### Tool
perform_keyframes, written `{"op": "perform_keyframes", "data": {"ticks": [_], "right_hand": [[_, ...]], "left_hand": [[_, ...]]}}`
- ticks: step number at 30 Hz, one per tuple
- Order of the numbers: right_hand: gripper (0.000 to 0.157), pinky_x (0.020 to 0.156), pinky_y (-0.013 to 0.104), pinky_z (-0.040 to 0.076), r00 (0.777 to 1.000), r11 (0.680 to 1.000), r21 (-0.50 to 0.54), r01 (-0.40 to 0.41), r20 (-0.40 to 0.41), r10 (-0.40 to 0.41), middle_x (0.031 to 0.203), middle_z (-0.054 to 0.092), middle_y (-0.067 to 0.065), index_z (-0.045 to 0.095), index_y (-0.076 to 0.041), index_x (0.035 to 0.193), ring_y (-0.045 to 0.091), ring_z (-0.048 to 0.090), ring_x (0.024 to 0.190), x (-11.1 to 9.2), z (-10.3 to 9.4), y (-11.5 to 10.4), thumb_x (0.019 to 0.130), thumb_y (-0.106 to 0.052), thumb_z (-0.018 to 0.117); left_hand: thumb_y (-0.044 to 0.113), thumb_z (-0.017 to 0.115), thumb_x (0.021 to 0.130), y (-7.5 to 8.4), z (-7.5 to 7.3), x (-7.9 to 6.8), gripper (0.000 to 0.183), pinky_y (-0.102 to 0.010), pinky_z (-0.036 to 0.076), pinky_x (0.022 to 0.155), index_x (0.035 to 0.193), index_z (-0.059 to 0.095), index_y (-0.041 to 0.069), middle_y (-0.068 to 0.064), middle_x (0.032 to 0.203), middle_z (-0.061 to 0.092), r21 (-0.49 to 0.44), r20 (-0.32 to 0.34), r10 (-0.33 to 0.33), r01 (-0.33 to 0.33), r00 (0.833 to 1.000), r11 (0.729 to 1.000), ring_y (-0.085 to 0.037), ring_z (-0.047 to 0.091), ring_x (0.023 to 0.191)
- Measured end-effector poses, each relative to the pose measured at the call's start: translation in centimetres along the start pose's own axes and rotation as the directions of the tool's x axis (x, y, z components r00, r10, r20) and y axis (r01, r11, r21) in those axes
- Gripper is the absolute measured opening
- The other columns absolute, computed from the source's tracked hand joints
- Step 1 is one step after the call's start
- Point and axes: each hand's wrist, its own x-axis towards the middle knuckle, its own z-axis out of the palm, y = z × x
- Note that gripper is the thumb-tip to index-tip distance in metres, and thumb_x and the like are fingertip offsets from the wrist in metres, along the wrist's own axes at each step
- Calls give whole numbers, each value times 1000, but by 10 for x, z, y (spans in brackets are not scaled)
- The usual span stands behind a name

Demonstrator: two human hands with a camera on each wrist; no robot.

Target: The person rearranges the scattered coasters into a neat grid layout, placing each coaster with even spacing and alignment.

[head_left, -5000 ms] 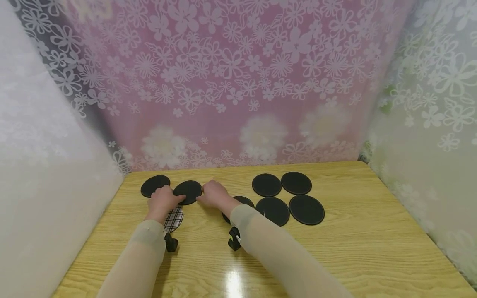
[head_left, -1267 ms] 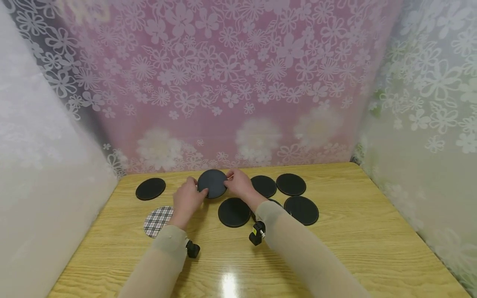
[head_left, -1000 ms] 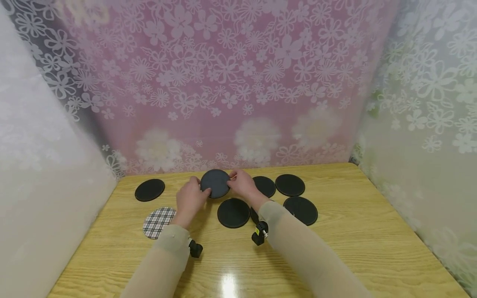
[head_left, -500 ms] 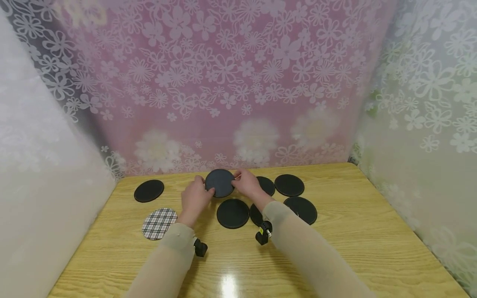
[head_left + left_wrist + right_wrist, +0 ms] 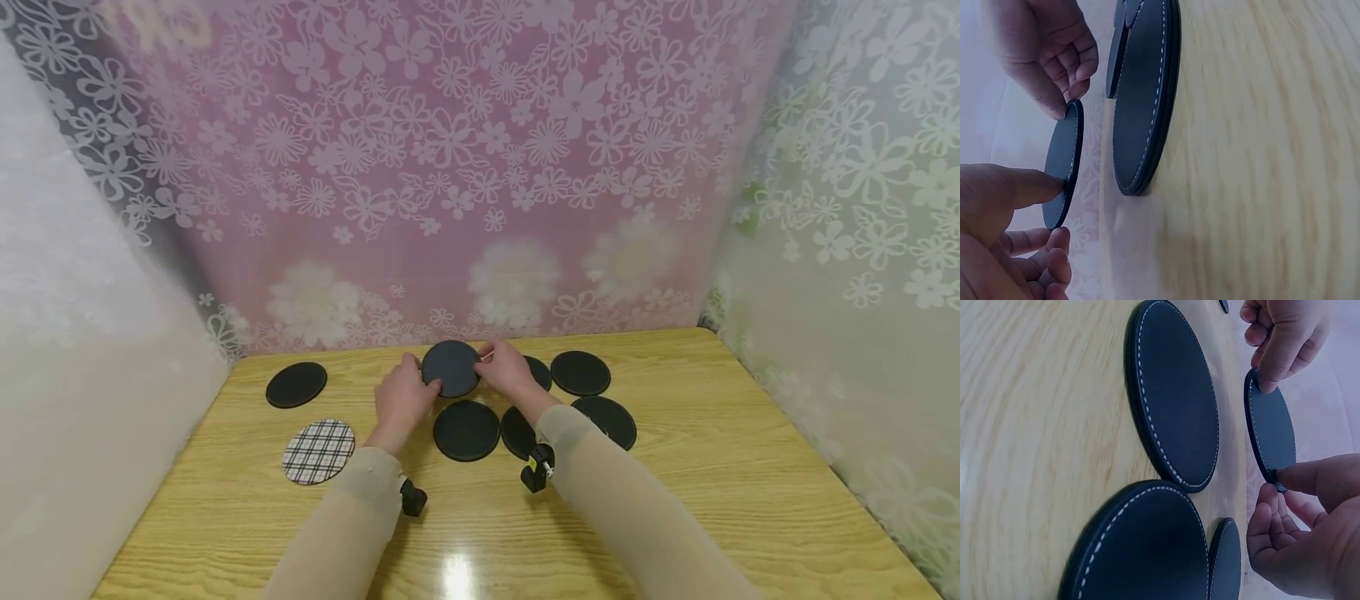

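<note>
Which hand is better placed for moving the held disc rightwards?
Probably the right hand: it pinches the held disc by the edge nearer the rightmost disc; the left hand pinches the opposite edge.

left: two discs (image 5: pixel 296 384) | centre: held disc (image 5: pixel 451 367) between hands (image 5: pixel 402 395), behind another disc (image 5: pixel 467 431) | right: seemingly four discs (image 5: pixel 581 372)

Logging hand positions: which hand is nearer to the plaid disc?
Left. The left hand is beyond and right of the plaid disc; the right hand is farther right, past the held black disc.
</note>
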Motion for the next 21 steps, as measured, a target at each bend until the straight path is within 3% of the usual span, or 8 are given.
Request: {"op": "perform_keyframes", "data": {"ticks": [21], "right_hand": [[32,101,50,54,999,993,-115,41,13,-40,120,70,13,72,-3,138,32,67,111,7,-6,18,106,-8,74]], "left_hand": [[31,79,104,7,21,6,47,-64,50,105,135,63,0,-24,121,74,-1,35,-7,7,999,1000,-45,72,113]]}}
